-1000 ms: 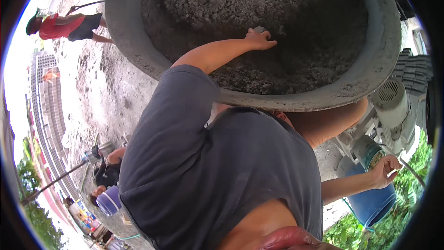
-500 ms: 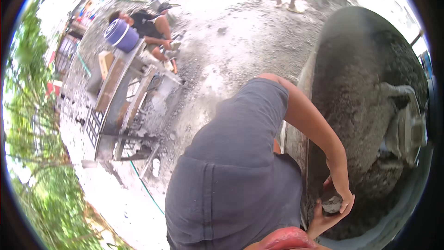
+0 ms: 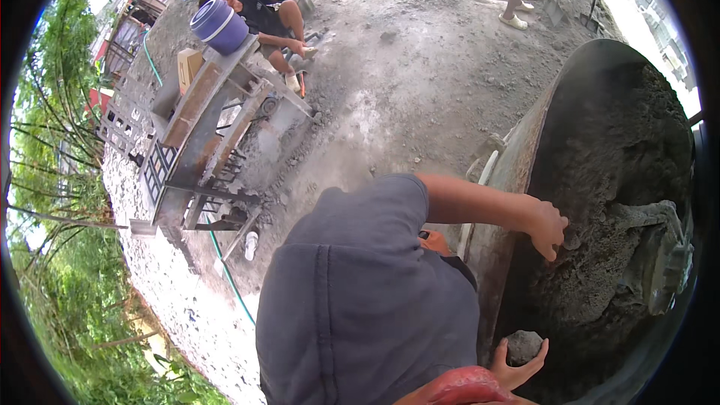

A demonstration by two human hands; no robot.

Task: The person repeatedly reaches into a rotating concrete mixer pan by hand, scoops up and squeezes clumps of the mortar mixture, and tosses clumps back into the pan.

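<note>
A grey rough lump, like a stone or hardened concrete [image 3: 523, 347], rests in my right hand [image 3: 517, 366], whose fingers and thumb cup it near the lower edge of the view. My left hand [image 3: 549, 231] reaches over the rim of a large metal mixer drum [image 3: 517, 172]. Its fingers hang down loosely, slightly apart, and I see nothing held in them. Below and beyond those fingers, wet grey concrete mix [image 3: 592, 270] coats the inside of the drum. A caked mixing paddle [image 3: 660, 255] stands out from the mix on the right.
Left of me stands a rusty metal bench or frame [image 3: 195, 150] bearing a blue drink cooler [image 3: 219, 26] and a cardboard box [image 3: 189, 69]. A person [image 3: 270, 22] sits beyond it. Far right, another person's legs [image 3: 517, 0] are near two shovels [image 3: 556, 7]. A green hose [image 3: 229, 277] crosses the ground.
Both hands were together around the lump. My left hand has since moved away, up and over the mix, while my right hand keeps the lump. The view has shifted.
</note>
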